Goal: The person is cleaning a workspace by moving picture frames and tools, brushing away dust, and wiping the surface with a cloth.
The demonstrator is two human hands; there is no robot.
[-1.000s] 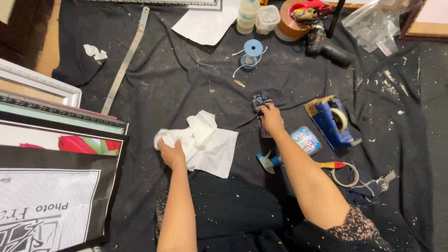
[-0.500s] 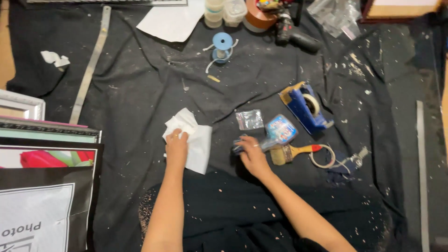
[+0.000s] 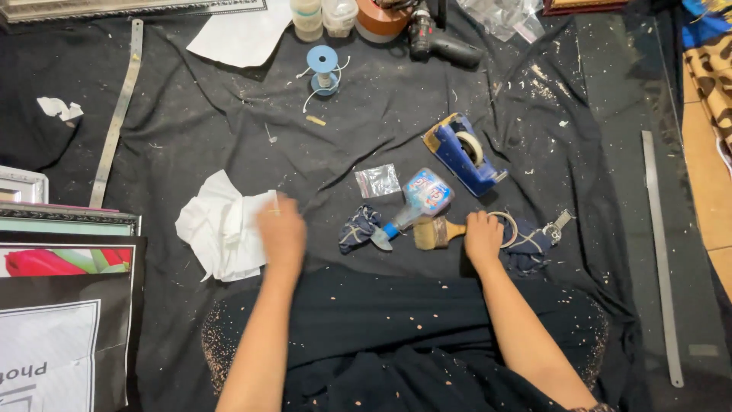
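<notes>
**Two hands on a messy black cloth**

The left hand (image 3: 280,233) lies flat on the white paper (image 3: 221,229), fingers together. The right hand (image 3: 483,238) has its fingers curled on the paintbrush (image 3: 436,233) handle, beside the spray bottle (image 3: 418,202) and blue tape holder (image 3: 461,152).

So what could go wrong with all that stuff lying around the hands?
The right hand rests on the wooden-handled paintbrush, close beside the clear plastic spray bottle lying on its side, which might get knocked and roll. The left hand presses the crumpled white paper sheet, which could tear or pick up the pale specks on the black cloth.
</notes>
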